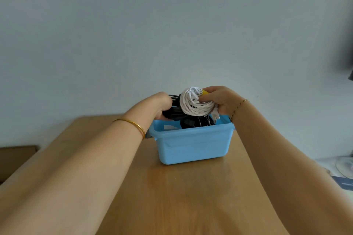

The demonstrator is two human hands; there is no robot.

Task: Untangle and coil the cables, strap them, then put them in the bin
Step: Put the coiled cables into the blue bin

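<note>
**Holding two coiled cables just above the bin**

I have both bundles over the far half of the blue bin (193,145), which sits on the wooden surface (172,196). My left grip (162,105) is curled round the black cable (177,110) above the bin's far left corner. My right grip (221,101) is clamped on the white cable (194,103) above the bin's far right side, with the thumb laid across the loops beside a yellow strap (206,92). The two coils touch each other over the middle of the bin.

I judge the thumb sits there to stop the loops springing apart, while the strap keeps the white coil round. A white plug (215,116) hangs from that coil down to the bin's far rim. The lower part of the black bundle dips inside the bin. I cannot tell whether a strap binds it, since the hand hides that side. Carrying one coil per hand keeps them from snagging on each other.

By my reading this is the last step: set both down and let go. The dangling plug could catch on the rim, so I would tuck it inside first.
</note>
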